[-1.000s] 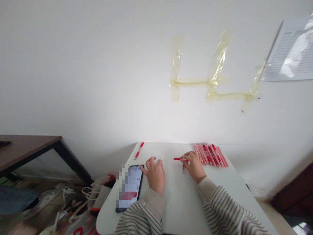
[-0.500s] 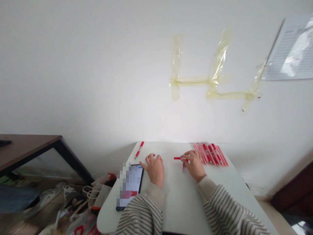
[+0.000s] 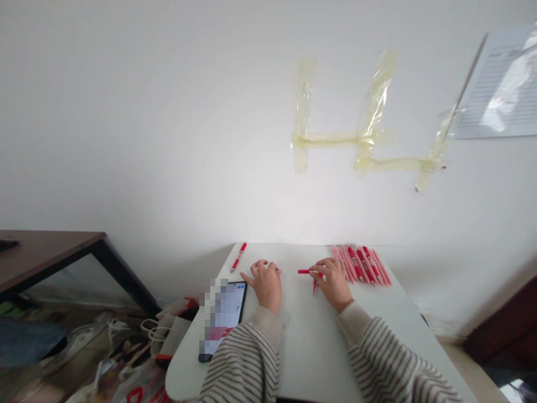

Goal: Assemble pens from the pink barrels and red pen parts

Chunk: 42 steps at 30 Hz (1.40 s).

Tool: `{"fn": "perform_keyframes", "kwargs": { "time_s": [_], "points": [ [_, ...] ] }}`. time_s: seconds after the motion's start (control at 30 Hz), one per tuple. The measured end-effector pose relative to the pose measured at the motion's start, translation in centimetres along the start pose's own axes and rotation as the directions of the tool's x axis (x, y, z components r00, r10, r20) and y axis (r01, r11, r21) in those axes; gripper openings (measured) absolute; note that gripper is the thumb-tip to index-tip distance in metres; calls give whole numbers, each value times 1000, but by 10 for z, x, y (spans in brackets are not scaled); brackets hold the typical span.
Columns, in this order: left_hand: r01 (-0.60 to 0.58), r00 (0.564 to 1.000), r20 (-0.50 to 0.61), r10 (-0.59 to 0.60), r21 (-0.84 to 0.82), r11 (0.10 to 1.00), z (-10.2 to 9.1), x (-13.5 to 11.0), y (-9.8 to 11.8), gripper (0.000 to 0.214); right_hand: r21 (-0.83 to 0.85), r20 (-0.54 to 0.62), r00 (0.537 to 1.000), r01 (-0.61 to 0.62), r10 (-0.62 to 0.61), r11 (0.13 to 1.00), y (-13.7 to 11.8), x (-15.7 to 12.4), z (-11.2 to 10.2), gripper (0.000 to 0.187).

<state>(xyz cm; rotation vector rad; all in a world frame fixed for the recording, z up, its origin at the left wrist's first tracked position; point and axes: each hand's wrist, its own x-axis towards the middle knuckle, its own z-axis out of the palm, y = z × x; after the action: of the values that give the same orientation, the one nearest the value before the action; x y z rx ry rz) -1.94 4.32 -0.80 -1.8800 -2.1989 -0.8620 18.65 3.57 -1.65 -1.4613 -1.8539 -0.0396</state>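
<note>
My right hand (image 3: pixel 333 282) pinches a slim red pen part (image 3: pixel 304 271), which sticks out to the left of my fingertips. Just below those fingers, a second thin red piece (image 3: pixel 314 288) points downward; my hand partly covers it. My left hand (image 3: pixel 267 284) is open over the white table (image 3: pixel 316 352), thumb spread out and fingers bent, with nothing visible in it. Left of that hand lies a smartphone (image 3: pixel 226 313), partly blurred out. A red pen (image 3: pixel 239 257) rests near the table's back left corner. Right of my right hand, several red and pink pens (image 3: pixel 364 266) lie side by side.
A white wall (image 3: pixel 168 140) with yellowed tape strips (image 3: pixel 327 139) rises behind the table. At left is a brown desk (image 3: pixel 50 254) with a dark frame. Bags and shoes (image 3: pixel 163 336) crowd the floor beneath. A dark red piece of furniture (image 3: pixel 507 330) stands at right.
My left hand has shifted up very slightly, its fingers curling a little. My right hand stays in place with the red pen part.
</note>
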Motion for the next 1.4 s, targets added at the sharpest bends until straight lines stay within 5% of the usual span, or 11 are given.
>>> {"fn": "perform_keyframes", "kwargs": {
  "time_s": [0.4,0.7,1.4],
  "points": [
    [-32,999,-36,31,-38,999,-12,-6,3,17,14,-2,1000,28,-28,1000,0,1,-2,14],
    [-188,972,82,220,-291,938,-21,-19,13,28,50,25,997,66,-68,997,-1,1,-3,13],
    [-131,980,106,166,-281,951,-26,-18,13,16,102,34,997,68,-71,992,1,1,-1,13]
  ]
}}
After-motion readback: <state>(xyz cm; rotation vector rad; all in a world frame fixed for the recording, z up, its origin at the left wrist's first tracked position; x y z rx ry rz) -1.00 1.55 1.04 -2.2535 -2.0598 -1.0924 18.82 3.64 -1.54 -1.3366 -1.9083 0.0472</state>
